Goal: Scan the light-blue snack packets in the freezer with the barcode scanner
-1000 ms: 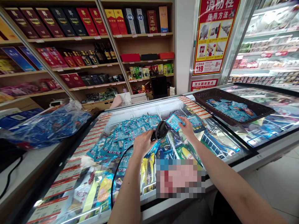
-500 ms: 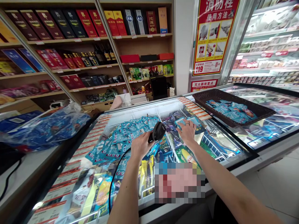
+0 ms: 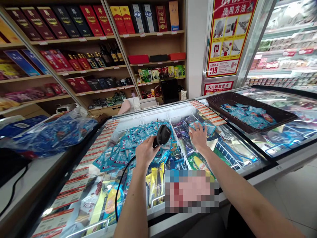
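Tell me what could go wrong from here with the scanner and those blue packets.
The black cable of the barcode scanner in the left hand curves past the heaped blue packets, so it might snag or drag some. Those packets overlap loosely, so a bump could make them slide. The light-blue packets at the right hand look much like the heap, so they could get mixed up.

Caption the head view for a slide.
Left hand holding a black scanner, right hand on blue packets, over a freezer.
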`<state>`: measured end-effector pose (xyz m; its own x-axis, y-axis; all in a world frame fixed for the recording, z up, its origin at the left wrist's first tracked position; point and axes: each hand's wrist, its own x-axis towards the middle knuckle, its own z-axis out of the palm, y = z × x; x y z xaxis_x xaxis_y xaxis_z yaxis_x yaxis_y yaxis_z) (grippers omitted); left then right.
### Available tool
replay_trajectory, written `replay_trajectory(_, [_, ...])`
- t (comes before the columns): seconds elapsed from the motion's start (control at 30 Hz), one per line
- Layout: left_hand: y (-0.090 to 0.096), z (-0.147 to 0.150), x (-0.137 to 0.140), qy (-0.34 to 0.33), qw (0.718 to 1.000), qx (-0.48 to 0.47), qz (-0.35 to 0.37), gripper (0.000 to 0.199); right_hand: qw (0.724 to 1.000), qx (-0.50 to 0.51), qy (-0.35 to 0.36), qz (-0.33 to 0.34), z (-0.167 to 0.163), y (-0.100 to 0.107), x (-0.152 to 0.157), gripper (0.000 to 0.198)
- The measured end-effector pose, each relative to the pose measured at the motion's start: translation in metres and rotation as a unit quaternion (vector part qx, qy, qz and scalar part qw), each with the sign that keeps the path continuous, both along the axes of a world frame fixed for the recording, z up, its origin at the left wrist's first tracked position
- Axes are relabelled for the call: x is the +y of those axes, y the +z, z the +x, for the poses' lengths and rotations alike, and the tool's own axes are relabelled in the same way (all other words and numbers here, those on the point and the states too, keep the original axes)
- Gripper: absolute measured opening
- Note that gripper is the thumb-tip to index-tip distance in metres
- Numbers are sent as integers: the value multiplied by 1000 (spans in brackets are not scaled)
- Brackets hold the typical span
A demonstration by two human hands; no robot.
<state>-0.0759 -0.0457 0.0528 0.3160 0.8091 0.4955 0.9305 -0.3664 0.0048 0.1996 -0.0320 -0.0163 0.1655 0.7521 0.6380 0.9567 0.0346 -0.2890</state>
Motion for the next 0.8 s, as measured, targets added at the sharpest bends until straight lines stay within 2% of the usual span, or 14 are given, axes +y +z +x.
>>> replay_trajectory(0.1, [0, 0, -2, 5, 1000, -11, 3, 37, 988, -7, 152, -31, -12, 6, -3, 39])
replay_trajectory(0.2, [1, 1, -4, -2, 1000, -13, 5, 35, 941, -42, 327, -73, -23, 12, -10, 47])
replay_trajectory(0.3, [1, 2, -5, -4, 1000, -11, 5, 35, 901, -68, 419, -93, -27, 16, -14, 45])
replay_trajectory(0.4, [1, 1, -5, -6, 1000, -10, 4, 35, 899, -57, 421, -103, -27, 19, -15, 34])
replay_trajectory(0.6, [1, -1, -5, -1, 1000, -25, -4, 35, 951, -31, 300, -65, -24, 20, -12, 36])
replay_trajectory(0.7, [1, 0, -6, 0, 1000, -25, -8, 36, 950, -43, 303, -67, -23, 17, -10, 43])
replay_trajectory(0.8, [1, 1, -6, -2, 1000, -17, -9, 36, 947, -43, 300, -104, -21, 12, -7, 50])
